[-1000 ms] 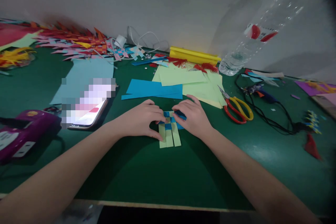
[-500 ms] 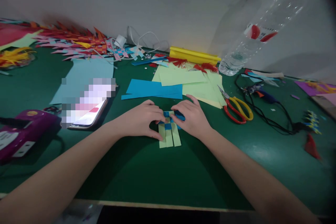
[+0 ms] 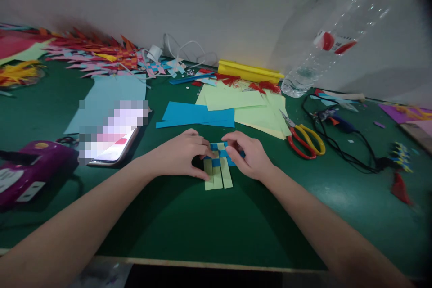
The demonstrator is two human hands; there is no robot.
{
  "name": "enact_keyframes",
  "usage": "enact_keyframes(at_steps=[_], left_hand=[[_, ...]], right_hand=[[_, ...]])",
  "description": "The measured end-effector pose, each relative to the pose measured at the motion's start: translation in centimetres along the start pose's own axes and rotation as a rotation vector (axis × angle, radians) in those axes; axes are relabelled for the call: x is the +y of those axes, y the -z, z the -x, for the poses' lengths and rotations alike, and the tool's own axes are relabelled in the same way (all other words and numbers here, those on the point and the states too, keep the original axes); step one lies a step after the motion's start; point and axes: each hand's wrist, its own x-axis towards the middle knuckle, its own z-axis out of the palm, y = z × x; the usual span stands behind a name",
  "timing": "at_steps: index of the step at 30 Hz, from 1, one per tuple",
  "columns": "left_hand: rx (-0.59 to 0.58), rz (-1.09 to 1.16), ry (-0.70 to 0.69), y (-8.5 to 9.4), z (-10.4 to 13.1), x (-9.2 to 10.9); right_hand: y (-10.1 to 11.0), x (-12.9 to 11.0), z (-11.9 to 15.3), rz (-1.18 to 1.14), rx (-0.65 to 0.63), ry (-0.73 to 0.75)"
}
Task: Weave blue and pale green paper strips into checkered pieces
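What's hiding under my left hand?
Blue and pale green woven paper pokes out past the fingertips of your left hand, on the green table. What lies right under your palm and curled fingers is covered, so I can't tell.

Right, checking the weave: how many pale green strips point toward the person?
3: left strip beside the thumb of the left hand, middle strip next to it, right strip angled away. That hand may hide more.
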Motion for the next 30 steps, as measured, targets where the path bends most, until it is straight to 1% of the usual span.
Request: enact_keyframes(at_steps=[2, 5, 11, 16, 21, 23, 26, 30], left_hand=[[0.003, -0.002, 0.006, 0.04, 0.00, 0.03], [-0.001, 0.004, 0.009, 0.08, 0.03, 0.07], [-0.010, 0.016, 0.006, 0.11, 0.06, 0.08], [-0.009, 0.018, 0.006, 0.13, 0.03, 0.06], [-0.005, 0.034, 0.014, 0.23, 0.07, 0.16], [-0.003, 0.042, 0.015, 0.24, 0.07, 0.18], [0.019, 0.047, 0.015, 0.20, 0.04, 0.11], [0.037, 0.039, 0.000, 0.08, -0.02, 0.00]], right_hand=[[-0.01, -0.10, -0.03, 0.026, -0.025, 0.071], [-0.05, -0.23, 0.01, 0.067, -0.003, 0.151], [-0.21, -0.41, 0.15, 0.083, 0.017, 0.228], [-0.23, -0.53, 0.13, 0.087, 0.041, 0.244], [-0.39, -0.24, 0.02, 0.147, 0.147, 0.216], [-0.56, 0.01, -0.06, 0.175, 0.170, 0.189], [-0.71, 0.26, -0.20, 0.188, 0.139, 0.163], [-0.55, 0.12, -0.27, 0.039, 0.056, 0.191]])
